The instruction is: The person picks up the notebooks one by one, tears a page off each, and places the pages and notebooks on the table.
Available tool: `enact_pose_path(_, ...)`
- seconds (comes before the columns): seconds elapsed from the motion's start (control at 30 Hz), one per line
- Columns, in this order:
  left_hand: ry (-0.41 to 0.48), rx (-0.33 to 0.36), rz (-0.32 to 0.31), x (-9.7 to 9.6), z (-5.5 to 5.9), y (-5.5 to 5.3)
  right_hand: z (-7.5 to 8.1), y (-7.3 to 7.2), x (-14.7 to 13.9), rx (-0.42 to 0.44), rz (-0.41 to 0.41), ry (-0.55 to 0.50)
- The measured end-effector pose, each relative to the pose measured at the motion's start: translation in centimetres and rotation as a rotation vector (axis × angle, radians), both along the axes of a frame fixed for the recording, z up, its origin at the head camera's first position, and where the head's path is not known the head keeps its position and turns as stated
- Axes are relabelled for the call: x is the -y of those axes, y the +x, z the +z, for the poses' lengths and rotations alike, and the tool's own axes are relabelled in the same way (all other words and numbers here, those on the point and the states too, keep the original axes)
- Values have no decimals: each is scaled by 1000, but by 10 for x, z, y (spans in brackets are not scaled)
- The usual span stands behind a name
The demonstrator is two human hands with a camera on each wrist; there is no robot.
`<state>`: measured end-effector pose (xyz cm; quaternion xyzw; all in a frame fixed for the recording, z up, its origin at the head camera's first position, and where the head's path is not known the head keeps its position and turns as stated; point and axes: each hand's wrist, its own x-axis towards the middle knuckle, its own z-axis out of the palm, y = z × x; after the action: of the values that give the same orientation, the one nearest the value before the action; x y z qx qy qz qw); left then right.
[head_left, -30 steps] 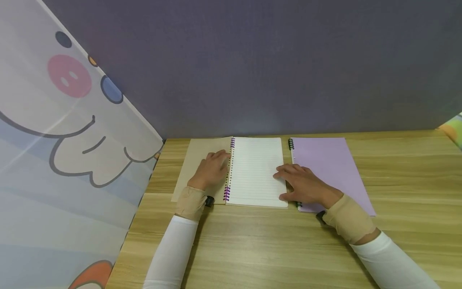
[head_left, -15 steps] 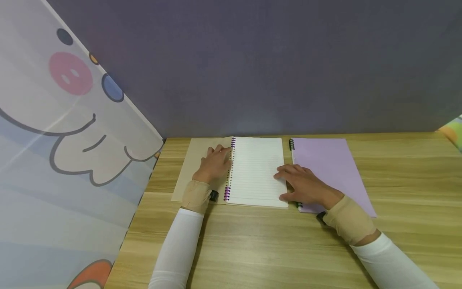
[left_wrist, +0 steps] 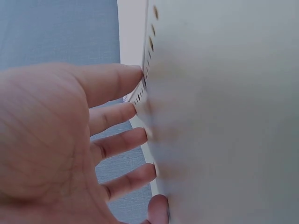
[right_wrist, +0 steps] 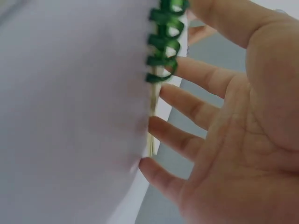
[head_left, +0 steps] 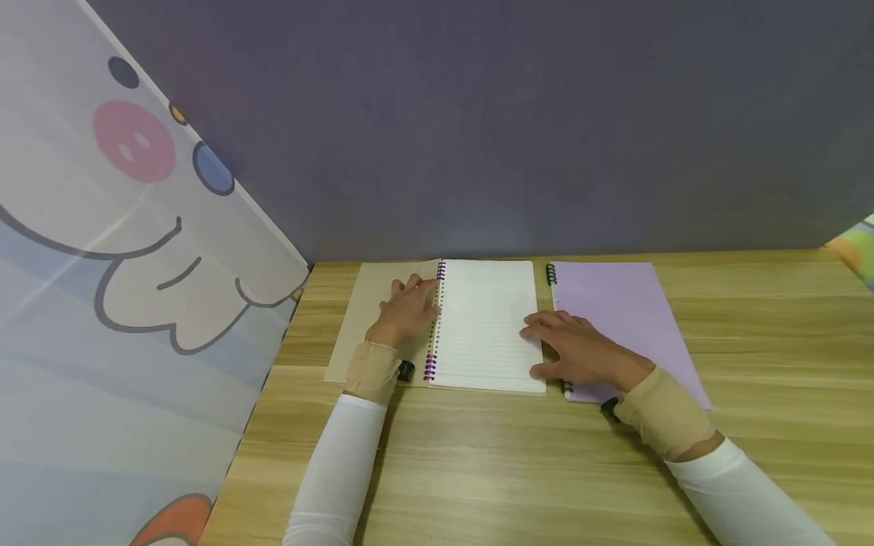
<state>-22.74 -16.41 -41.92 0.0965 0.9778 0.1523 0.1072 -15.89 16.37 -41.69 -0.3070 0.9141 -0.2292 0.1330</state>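
A spiral notebook [head_left: 486, 326] lies open on the wooden table, its lined page up and its beige left side [head_left: 355, 326] spread flat. My left hand [head_left: 403, 312] rests on that beige side, fingertips by the purple spiral binding [head_left: 430, 365]. In the left wrist view, relaxed fingers [left_wrist: 119, 142] touch the pale surface near a row of punched holes. Between the lined page and a lilac notebook [head_left: 617, 311], my right hand [head_left: 580, 349] spreads its fingers over the page's right edge. Close to the green spiral binding [right_wrist: 163, 46], its fingertips touch the lilac notebook in the right wrist view.
Behind the notebooks rises a dark grey panel [head_left: 478, 136]. A cartoon-printed curtain [head_left: 136, 303] borders the left side. Bare wood of the table [head_left: 478, 470] extends in front and to the right of the notebooks.
My left hand has slid slightly forward and right along the beige side, towards the purple binding, then stayed there. My right hand and both notebooks look almost unmoved.
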Motion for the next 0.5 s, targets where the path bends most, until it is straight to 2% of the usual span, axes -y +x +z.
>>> enact_pose_path(0.13,10,-7,1,1,-2,0,10,-8,-8,15,-47,-32)
enact_pose_path(0.37,24,-7,10,1,-1,-1,36,-27,-20,6,-197,-178)
enact_pose_path(0.5,45,-3,9,2,1,0,42,-45,-17,78,-272,-226)
